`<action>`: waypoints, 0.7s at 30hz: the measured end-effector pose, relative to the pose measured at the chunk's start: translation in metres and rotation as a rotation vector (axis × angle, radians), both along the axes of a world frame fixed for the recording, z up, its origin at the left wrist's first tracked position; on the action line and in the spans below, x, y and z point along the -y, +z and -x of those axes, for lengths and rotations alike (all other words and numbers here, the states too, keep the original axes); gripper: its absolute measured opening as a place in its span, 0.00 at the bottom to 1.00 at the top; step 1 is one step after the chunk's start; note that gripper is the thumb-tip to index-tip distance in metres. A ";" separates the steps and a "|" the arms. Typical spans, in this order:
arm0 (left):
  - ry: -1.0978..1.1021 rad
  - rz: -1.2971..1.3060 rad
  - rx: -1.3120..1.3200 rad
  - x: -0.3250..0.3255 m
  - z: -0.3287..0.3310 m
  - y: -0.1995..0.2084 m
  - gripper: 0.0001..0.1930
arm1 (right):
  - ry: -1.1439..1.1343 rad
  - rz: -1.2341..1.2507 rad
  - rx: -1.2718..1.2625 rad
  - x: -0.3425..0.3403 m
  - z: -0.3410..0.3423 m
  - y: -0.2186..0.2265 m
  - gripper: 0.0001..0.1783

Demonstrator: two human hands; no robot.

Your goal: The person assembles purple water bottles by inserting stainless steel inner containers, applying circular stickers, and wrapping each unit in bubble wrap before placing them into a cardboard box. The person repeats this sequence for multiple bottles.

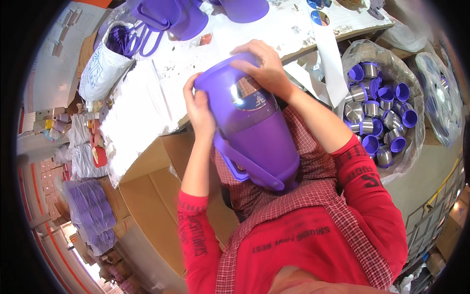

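Observation:
A large purple insulated jug lies tilted across my lap, its handle hanging to the left. My left hand grips its side close to the far end, thumb against the purple wall. From the other side my right hand curls over the same end, with the fingers on the edge and the thumb on the wall. Just below the right thumb a shiny dark label sits on the jug. A glossy band, maybe clear film, circles the middle. The palms and some fingertips are hidden.
More purple jugs stand on the white-covered table ahead. A white sack of purple handles is at its left. To the right, a plastic-lined container holds several steel-and-purple cups. A strip of labels hangs over the table edge. An open cardboard box is beside my left arm.

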State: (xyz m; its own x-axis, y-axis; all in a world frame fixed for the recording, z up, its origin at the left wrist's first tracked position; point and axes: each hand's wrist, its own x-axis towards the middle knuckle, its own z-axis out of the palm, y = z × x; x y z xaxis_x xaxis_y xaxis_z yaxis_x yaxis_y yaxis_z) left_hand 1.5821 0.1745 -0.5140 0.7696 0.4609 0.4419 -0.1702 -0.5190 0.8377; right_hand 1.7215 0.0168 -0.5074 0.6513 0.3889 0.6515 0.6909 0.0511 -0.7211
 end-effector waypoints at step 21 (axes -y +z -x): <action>-0.002 0.980 -0.570 0.064 0.133 0.004 0.18 | 0.101 -0.025 -0.212 0.035 0.004 0.041 0.19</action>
